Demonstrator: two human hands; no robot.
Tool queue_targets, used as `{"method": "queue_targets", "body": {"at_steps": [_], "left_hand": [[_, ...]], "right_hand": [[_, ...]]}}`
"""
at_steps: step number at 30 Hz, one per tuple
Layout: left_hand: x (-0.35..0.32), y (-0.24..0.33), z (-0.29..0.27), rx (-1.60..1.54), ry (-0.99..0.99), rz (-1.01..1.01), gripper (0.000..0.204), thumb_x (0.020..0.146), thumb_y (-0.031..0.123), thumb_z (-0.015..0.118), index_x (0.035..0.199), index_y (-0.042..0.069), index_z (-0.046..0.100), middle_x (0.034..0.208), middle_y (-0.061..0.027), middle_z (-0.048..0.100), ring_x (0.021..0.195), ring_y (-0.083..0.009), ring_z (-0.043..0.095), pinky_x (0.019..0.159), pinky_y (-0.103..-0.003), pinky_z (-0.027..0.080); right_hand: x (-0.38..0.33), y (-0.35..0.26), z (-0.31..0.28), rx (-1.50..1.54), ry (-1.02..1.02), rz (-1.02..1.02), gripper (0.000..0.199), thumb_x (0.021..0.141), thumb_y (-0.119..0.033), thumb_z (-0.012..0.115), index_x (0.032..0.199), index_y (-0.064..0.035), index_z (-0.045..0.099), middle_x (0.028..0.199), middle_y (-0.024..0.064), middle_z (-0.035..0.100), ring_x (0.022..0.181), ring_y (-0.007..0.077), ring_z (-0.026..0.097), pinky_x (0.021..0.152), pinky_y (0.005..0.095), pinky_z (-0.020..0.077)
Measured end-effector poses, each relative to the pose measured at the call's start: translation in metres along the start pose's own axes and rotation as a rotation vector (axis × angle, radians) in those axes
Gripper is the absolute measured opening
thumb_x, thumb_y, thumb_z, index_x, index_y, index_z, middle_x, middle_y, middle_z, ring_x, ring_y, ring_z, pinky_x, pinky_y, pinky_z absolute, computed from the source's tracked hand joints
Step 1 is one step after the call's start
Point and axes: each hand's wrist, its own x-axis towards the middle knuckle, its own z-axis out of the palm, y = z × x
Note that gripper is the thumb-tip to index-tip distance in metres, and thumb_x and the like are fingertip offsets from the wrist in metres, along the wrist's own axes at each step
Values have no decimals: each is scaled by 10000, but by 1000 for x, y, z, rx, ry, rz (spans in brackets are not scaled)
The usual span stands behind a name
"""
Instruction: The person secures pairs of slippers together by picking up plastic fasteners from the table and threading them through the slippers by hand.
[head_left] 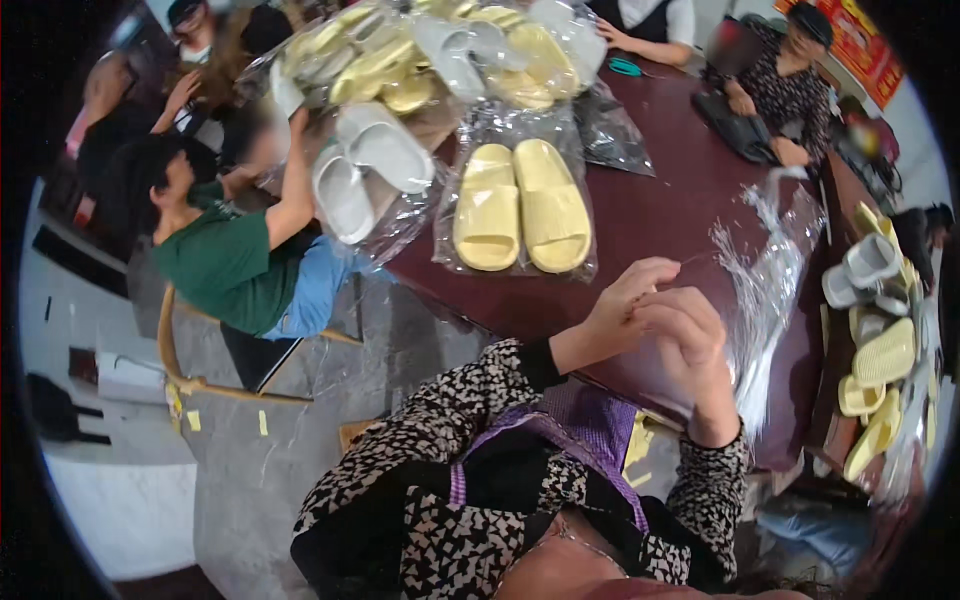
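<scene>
My left hand [615, 312] and my right hand [692, 335] are raised close together over the near edge of the dark red table [665, 215]. The fingers of both are curled in and pressed together. What they hold, if anything, is too small to make out. Beyond my left hand lies a pair of yellow slippers [520, 208] on a clear plastic bag [448, 250], side by side. A bundle of thin clear plastic strands [765, 275] lies just right of my right hand.
Bagged grey slippers [345, 195] lie left of the yellow pair. A heap of bagged slippers [385, 70] fills the far side. More loose slippers [885, 350] sit at the right. A person in green [225, 260] sits at the left; another person [785, 75] handles a black bag [730, 125].
</scene>
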Motion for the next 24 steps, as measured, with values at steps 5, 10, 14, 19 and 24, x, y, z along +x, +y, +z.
{"method": "queue_targets", "body": {"at_steps": [5, 10, 14, 19, 24], "left_hand": [[-12, -22, -1, -151, -208, -104, 194, 859, 16, 596, 1051, -4, 595, 942, -96, 617, 770, -139, 582, 695, -246, 478], [-24, -38, -7, -121, -174, -203, 118, 917, 35, 553, 1010, -17, 605, 904, -70, 622, 792, -130, 591, 714, -244, 480], [-23, -30, -15, -132, -153, -365, 141, 948, 57, 514, 1023, -24, 602, 862, -64, 616, 778, -123, 588, 710, -246, 483], [-13, -16, -18, -268, -21, -483, 171, 963, 87, 491, 1015, -30, 604, 778, -43, 602, 755, -101, 570, 685, -230, 476], [-12, -21, -17, -585, 28, -572, 190, 973, 104, 477, 1041, -32, 590, 806, -60, 611, 739, -112, 576, 698, -234, 475]], "right_hand": [[-20, 13, 5, 328, 128, 198, 151, 694, 66, 621, 830, 2, 644, 828, 88, 660, 747, 245, 620, 671, 342, 492], [-55, 35, -8, 607, 352, 195, 127, 767, 29, 611, 888, 19, 647, 868, 105, 668, 779, 206, 622, 690, 332, 494], [-68, 56, -4, 700, 454, 235, 206, 811, -29, 554, 990, 67, 591, 961, 153, 647, 840, 240, 597, 789, 357, 470], [-53, 67, 32, 304, 254, 424, 253, 807, -75, 631, 1036, 28, 603, 968, 168, 646, 900, 250, 601, 824, 357, 461], [-56, 75, 42, 182, -62, 351, 208, 823, -48, 621, 1026, 0, 613, 928, 143, 662, 898, 287, 630, 808, 354, 482]]}}
